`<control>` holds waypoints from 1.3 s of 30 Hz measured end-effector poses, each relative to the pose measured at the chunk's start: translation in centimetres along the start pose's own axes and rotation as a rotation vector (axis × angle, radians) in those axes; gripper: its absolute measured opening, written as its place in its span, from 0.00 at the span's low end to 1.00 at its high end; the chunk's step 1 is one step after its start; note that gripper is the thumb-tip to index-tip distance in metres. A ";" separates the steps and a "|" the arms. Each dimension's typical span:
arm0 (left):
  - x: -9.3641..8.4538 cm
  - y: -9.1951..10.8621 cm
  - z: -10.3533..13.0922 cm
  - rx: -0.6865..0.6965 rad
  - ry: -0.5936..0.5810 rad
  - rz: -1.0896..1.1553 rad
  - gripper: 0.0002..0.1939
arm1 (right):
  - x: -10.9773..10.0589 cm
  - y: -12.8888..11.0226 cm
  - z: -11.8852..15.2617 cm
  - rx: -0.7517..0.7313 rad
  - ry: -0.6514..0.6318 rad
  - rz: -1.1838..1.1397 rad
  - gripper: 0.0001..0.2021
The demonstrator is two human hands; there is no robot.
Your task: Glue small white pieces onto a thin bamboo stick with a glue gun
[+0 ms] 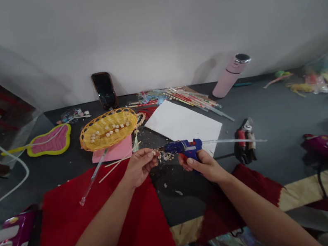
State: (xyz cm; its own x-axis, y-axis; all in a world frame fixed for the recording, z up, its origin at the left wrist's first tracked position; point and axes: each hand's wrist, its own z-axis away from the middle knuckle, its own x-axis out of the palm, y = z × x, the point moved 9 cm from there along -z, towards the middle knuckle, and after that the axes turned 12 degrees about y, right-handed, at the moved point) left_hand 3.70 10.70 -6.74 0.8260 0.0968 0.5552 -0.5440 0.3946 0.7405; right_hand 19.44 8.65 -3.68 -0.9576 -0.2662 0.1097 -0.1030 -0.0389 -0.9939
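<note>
My right hand [200, 164] is wrapped round the handle of a blue glue gun [183, 146], with a long clear glue stick [233, 141] out of its back end. The gun's nozzle points left, at the fingertips of my left hand [142, 165]. That hand is pinched on a small pale bead-like piece [155, 153]. Small pale bits [167, 156] lie scattered on the dark table below the nozzle. Left of them, a yellow woven basket [89, 129] holds several small pale flower-like pieces, and thin sticks [111, 168] lie in front of it.
A white board [179, 122] lies behind the gun, with wrapped sticks [193, 98] beyond. Pliers [245, 143] and a pink bottle [230, 76] are on the right. A red cloth [105, 225] lies under my left arm. A phone [105, 90] leans on the wall.
</note>
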 end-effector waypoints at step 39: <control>0.0 0.2 -0.1 0.028 0.010 -0.002 0.06 | 0.0 0.1 0.1 -0.011 -0.033 0.136 0.15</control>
State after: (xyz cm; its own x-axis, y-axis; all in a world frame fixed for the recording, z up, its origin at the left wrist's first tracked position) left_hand 3.59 10.84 -6.62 0.8287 0.1052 0.5497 -0.5459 0.3688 0.7523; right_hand 19.48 8.58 -3.78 -0.9536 -0.2999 -0.0259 0.0241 0.0097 -0.9997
